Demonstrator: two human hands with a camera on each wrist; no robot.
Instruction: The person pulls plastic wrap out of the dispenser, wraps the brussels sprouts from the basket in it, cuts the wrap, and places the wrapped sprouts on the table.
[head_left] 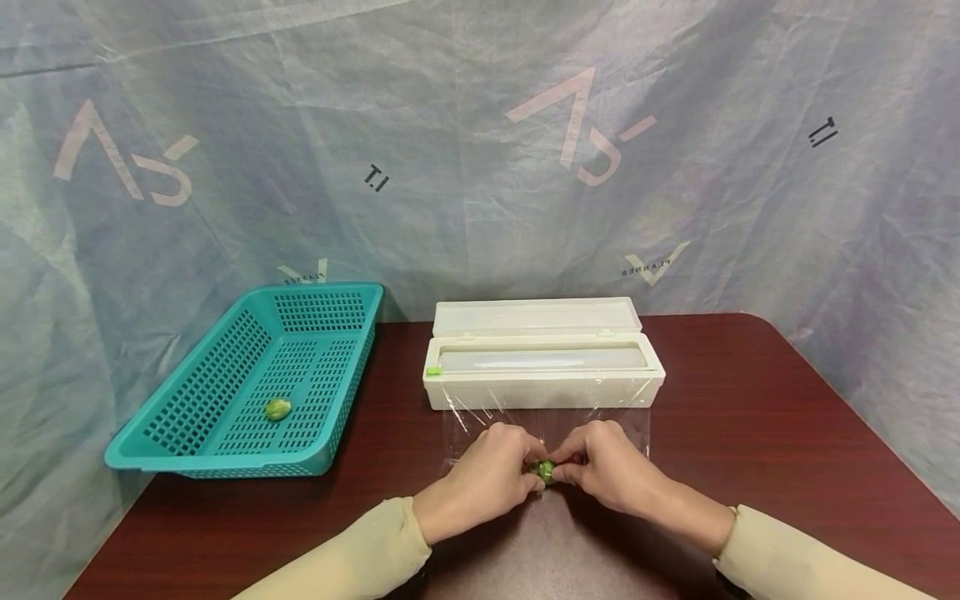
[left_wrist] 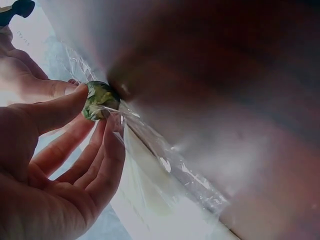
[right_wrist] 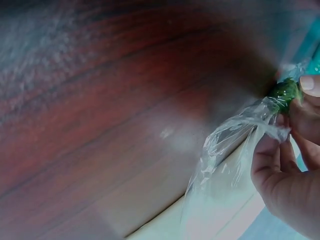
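Note:
A small leafy green Brussels sprout sits between both hands, close over the table. My left hand pinches it from the left, thumb on the near side. From the other side, my right hand pinches it with thumb and fingertips. Clear cling film runs from the front of a white dispenser box to the sprout. In the left wrist view, film creases around the sprout and trails past the left fingertips. Gathered film also bunches beneath the right fingers in the right wrist view.
The dispenser's lid is raised, showing a film roll inside; a green slider sits at its left end. On the left stands a turquoise basket holding another sprout. A grey curtain hangs behind the table.

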